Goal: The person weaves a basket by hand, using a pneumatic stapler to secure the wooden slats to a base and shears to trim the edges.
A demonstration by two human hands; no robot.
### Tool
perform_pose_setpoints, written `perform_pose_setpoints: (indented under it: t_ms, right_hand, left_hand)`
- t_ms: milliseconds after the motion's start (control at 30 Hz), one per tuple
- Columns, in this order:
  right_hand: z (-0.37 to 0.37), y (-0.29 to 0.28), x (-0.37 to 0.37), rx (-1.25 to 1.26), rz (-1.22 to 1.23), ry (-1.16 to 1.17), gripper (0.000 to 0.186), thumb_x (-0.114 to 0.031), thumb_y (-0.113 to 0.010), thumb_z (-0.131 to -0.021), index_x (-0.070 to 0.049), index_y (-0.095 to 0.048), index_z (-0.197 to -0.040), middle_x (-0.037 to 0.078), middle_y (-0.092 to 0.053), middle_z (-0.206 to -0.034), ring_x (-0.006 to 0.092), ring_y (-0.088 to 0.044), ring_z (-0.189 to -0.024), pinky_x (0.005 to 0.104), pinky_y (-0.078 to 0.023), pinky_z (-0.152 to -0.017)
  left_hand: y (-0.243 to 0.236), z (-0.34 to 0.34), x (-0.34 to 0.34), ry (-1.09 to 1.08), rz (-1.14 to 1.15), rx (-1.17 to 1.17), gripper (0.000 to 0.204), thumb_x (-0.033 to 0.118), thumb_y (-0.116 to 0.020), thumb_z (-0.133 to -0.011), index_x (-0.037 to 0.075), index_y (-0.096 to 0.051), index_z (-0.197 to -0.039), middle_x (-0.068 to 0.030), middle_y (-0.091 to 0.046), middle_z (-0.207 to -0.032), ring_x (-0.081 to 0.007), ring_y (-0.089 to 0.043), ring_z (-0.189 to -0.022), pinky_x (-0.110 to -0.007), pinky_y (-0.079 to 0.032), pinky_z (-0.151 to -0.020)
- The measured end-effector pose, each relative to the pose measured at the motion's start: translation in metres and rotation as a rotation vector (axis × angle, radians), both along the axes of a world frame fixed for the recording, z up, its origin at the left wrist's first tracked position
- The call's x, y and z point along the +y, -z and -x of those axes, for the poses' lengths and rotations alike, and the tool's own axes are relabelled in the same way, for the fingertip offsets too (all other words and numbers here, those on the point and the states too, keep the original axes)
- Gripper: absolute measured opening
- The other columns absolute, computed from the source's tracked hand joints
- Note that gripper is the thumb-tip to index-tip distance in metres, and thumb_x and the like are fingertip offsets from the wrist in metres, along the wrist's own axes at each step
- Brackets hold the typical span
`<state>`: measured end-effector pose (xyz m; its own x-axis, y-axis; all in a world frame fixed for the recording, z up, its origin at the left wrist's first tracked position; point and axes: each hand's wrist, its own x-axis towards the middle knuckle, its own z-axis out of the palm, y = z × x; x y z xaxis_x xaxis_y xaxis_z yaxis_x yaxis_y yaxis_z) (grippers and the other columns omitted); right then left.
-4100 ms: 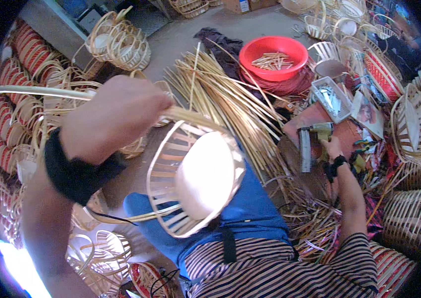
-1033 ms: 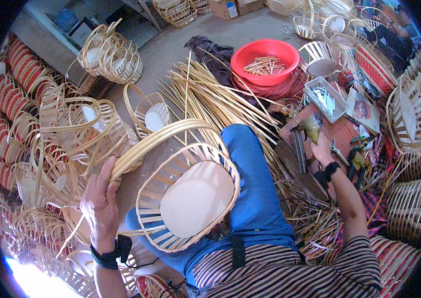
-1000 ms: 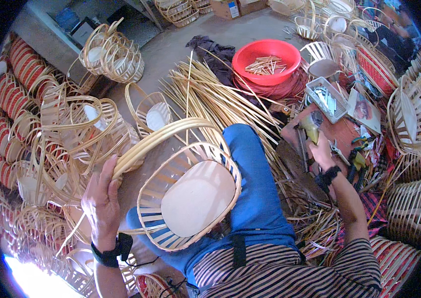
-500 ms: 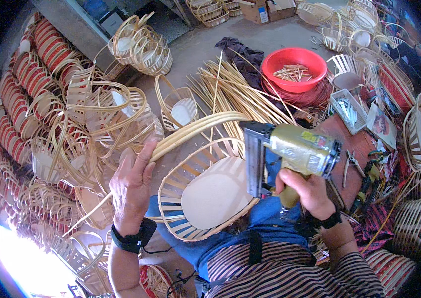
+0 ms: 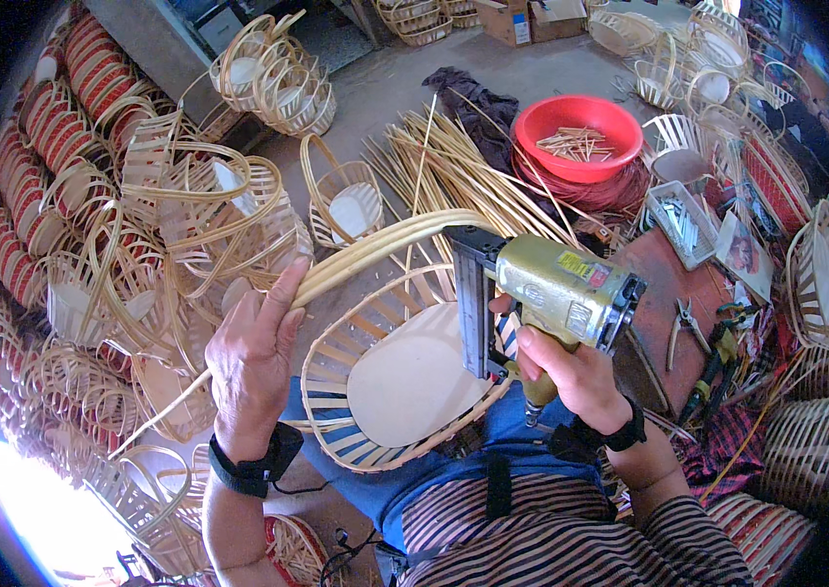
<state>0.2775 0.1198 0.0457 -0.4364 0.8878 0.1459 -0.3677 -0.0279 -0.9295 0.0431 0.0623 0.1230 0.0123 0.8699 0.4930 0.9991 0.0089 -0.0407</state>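
An oval woven basket (image 5: 409,382) with a pale flat base and slatted sides rests on my lap. Its arched handle (image 5: 385,245) of light cane strips rises over it. My left hand (image 5: 253,357) is closed on the handle's left side, with a thin loose cane end (image 5: 165,421) running out below it. In my right hand (image 5: 576,377) is a gold and black air stapler (image 5: 556,289), gripped round its handle. The stapler's nose touches or nearly touches the top right of the cane arch; its black magazine hides part of the basket's right side.
Ahead lie a bundle of cane sticks (image 5: 473,176) and a red basin (image 5: 579,127) holding short sticks. To the right are a tray of staples (image 5: 683,225) and pliers (image 5: 688,333) on a reddish board. Stacked baskets (image 5: 101,196) crowd the left side.
The stapler has shifted left along the handle, with my right hand round it. My left hand and the basket have moved slightly left in the view, as has the background.
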Motion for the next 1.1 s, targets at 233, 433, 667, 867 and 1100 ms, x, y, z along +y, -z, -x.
perform_pose_setpoints:
  t_ms: [233,433,667,867,1100]
  right_hand:
    - [-0.007,0.0,0.001,-0.118,-0.058,-0.047,0.029,-0.014,-0.042,-0.078,-0.001,-0.041,-0.104,0.002,-0.051,-0.074,0.0045,-0.038,-0.048,0.0179,-0.033,-0.046]
    - [-0.009,-0.008,0.001,-0.195,-0.029,-0.056,0.018,-0.005,-0.047,-0.076,-0.002,-0.049,-0.094,0.002,-0.051,-0.07,0.0078,-0.047,-0.054,0.0209,-0.039,-0.049]
    - [0.004,0.014,-0.027,-0.519,-0.711,0.021,0.021,-0.008,-0.056,-0.066,-0.004,-0.053,-0.087,0.008,-0.055,-0.085,0.0218,-0.053,-0.078,0.0346,-0.041,-0.068]
    - [0.032,0.013,-0.029,-0.446,-0.642,0.052,0.024,-0.013,-0.06,-0.064,-0.005,-0.054,-0.085,0.008,-0.056,-0.077,0.0227,-0.054,-0.071,0.0321,-0.041,-0.066]
    - [0.035,0.021,-0.025,-0.478,-0.655,0.069,0.033,-0.014,-0.061,-0.062,-0.003,-0.051,-0.091,0.014,-0.051,-0.092,0.0292,-0.047,-0.085,0.0379,-0.036,-0.075]
  left_hand:
    - [0.0,-0.006,0.002,0.023,-0.026,-0.047,0.035,0.013,-0.053,-0.07,0.018,-0.05,-0.104,-0.0069,-0.033,-0.056,-0.0204,-0.04,-0.052,-0.031,-0.037,-0.048]
    - [0.002,-0.005,0.002,0.011,-0.018,-0.061,0.033,0.014,-0.052,-0.07,0.018,-0.05,-0.103,-0.0068,-0.037,-0.057,-0.0207,-0.043,-0.053,-0.031,-0.038,-0.05]
    - [0.008,-0.001,0.019,0.062,-0.033,-0.021,0.035,0.015,-0.054,-0.069,0.019,-0.048,-0.103,-0.005,-0.046,-0.064,-0.0207,-0.05,-0.06,-0.032,-0.04,-0.05]
    - [0.014,0.001,0.026,0.132,0.033,0.078,0.038,0.001,-0.043,-0.068,0.007,-0.042,-0.105,-0.0072,-0.046,-0.067,-0.0222,-0.05,-0.06,-0.03,-0.04,-0.048]
    - [0.016,0.0,0.028,0.167,0.028,0.038,0.031,0.001,-0.043,-0.069,0.003,-0.043,-0.1,-0.0091,-0.048,-0.069,-0.0231,-0.052,-0.061,-0.031,-0.041,-0.05]
